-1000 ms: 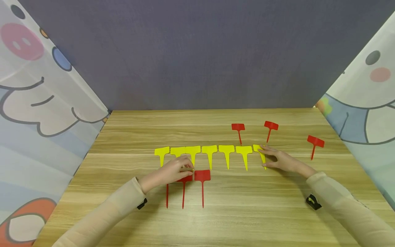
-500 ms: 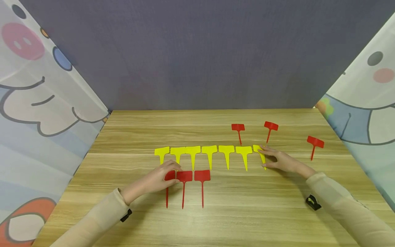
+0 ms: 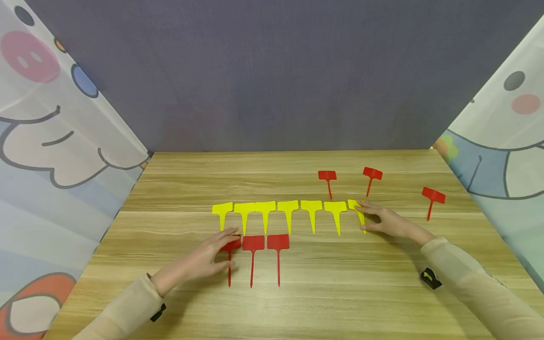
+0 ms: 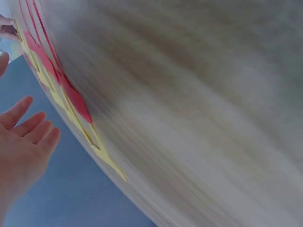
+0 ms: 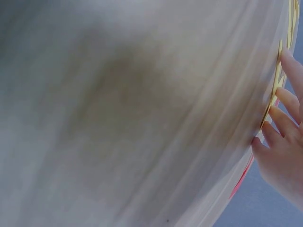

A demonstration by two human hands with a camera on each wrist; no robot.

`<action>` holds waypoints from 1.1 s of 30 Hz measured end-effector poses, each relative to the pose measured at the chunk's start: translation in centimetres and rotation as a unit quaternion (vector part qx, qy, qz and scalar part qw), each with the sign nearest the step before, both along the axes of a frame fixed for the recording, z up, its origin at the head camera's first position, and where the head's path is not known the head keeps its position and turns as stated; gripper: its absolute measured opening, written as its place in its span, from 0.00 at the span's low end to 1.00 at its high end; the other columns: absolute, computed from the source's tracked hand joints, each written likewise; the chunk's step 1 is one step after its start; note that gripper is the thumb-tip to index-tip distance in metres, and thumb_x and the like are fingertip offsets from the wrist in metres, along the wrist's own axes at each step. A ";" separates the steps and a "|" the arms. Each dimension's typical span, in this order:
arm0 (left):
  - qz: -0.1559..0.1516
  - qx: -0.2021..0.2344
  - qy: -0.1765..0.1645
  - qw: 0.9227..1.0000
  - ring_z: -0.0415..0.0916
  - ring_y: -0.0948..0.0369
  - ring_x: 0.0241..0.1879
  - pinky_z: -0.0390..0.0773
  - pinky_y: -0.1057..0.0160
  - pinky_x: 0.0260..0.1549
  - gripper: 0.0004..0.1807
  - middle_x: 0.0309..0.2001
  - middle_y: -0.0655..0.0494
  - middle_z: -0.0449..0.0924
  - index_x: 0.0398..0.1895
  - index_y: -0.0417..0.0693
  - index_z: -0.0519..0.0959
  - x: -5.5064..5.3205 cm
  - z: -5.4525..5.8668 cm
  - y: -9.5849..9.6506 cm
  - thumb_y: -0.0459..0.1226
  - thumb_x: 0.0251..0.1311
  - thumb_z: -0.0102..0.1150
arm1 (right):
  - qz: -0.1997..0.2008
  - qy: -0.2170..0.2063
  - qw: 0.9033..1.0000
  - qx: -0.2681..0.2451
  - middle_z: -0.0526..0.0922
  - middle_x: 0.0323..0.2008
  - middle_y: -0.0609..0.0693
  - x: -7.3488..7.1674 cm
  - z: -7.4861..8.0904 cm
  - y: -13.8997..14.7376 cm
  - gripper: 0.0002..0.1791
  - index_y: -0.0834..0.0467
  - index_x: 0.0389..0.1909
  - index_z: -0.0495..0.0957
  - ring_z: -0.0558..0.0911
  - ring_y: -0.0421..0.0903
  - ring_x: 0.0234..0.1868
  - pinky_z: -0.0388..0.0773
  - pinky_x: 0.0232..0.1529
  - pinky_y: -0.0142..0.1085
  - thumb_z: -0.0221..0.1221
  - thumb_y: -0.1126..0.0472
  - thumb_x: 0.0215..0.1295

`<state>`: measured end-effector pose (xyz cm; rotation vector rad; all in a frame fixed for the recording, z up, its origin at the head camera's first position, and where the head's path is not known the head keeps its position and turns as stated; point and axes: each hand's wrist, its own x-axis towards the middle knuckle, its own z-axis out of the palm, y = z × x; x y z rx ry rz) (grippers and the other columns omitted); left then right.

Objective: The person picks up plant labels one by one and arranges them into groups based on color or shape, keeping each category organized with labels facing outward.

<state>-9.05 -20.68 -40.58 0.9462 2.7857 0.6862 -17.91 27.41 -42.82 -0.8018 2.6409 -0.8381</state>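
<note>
My left hand [image 3: 204, 259] hovers with loosely extended fingers over the leftmost red T-shaped plant label [image 3: 233, 245], partly covering its head. In the left wrist view that hand [image 4: 21, 146] shows spread, relaxed fingers with nothing in them, apart from the labels. Two more red labels, the middle one [image 3: 253, 243] and the right one [image 3: 278, 242], lie beside it in a row. Behind them runs a row of several yellow plant labels [image 3: 288, 206]. At its right end, fingers of my right hand [image 3: 388, 223] rest on the last yellow label [image 3: 352, 204], partly hiding it.
Three red labels lie farther back on the wooden table [image 3: 340, 293]: one behind the row [image 3: 327, 175], a tilted one [image 3: 372, 173] and one far right [image 3: 434, 195]. A grey panel [image 3: 289, 75] stands at the back edge, with cartoon-printed sheets at both sides.
My left hand has drawn back leftward from the middle and right red labels to the leftmost one, its fingers loosening. My right hand stays on the last yellow label.
</note>
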 end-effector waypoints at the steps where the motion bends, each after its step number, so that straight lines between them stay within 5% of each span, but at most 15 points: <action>1: 0.001 -0.003 -0.001 1.000 0.55 0.48 0.62 0.62 0.46 0.54 0.34 0.64 0.46 0.56 0.59 0.42 0.65 0.1 -0.1 -0.1 0.44 0.49 0.62 | 0.001 0.003 1.000 -0.001 0.54 0.63 0.68 0.0 0.0 0.0 0.36 0.67 0.59 0.62 0.52 0.67 0.62 0.54 0.55 0.60 0.61 0.54 0.53; 18: -0.014 -0.064 -0.007 0.998 0.49 0.52 0.65 0.58 0.52 0.58 0.44 0.67 0.51 0.49 0.65 0.43 0.56 1.1 -1.4 -1.1 0.57 0.50 0.56 | 0.002 -0.006 1.000 0.006 0.53 0.64 0.66 -0.1 0.0 0.0 0.36 0.67 0.60 0.61 0.51 0.66 0.62 0.54 0.56 0.59 0.61 0.54 0.53; 33: -0.021 -0.093 -0.020 0.995 0.48 0.51 0.65 0.57 0.52 0.59 0.44 0.67 0.49 0.48 0.64 0.39 0.57 1.0 -2.0 -1.2 0.53 0.49 0.59 | -0.009 -0.016 1.000 0.009 0.53 0.64 0.66 -0.1 0.1 -0.1 0.37 0.66 0.61 0.61 0.50 0.66 0.63 0.52 0.56 0.60 0.61 0.53 0.53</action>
